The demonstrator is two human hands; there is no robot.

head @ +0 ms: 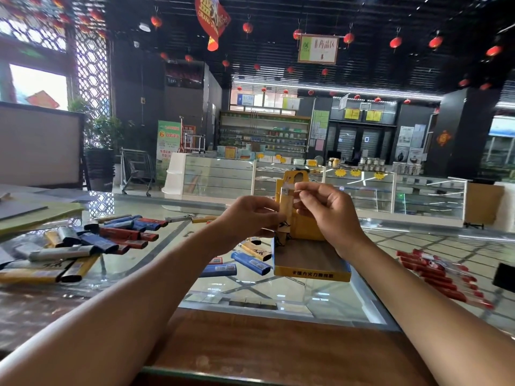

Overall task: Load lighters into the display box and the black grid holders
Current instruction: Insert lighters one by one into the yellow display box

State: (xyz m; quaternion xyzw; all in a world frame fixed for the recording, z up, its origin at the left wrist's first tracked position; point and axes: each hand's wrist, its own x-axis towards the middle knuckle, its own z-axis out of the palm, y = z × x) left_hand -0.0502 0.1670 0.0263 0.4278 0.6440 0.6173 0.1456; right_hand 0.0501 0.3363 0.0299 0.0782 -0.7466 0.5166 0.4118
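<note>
Holding a tan lighter upright in both hands, just in front of the tall back card of the yellow display box and above its open tray. Gripping the lower body with the left hand; pinching at the metal top with the right hand, perhaps on a scrap of clear wrap there, though too small to tell. Probably light, stiff and smooth-sided, so apt to slide out of a loose pinch. Best taken by the flat plastic sides, low and at the middle, keeping clear of the cap and lever. Hard enough for a firm squeeze, yet better set down than dropped, given the fuel inside. Judging by the mostly bare tray, barely started on the loading. Just left of the box, blue lighters flat on the glass counter. Farther left, a loose heap of red, blue, silver and yellow ones. Well to the right, a row of red lighters beside a dark block at the frame edge, possibly a grid holder, not clear enough to say. Beyond the counter, glass cases under hanging red lanterns.
</note>
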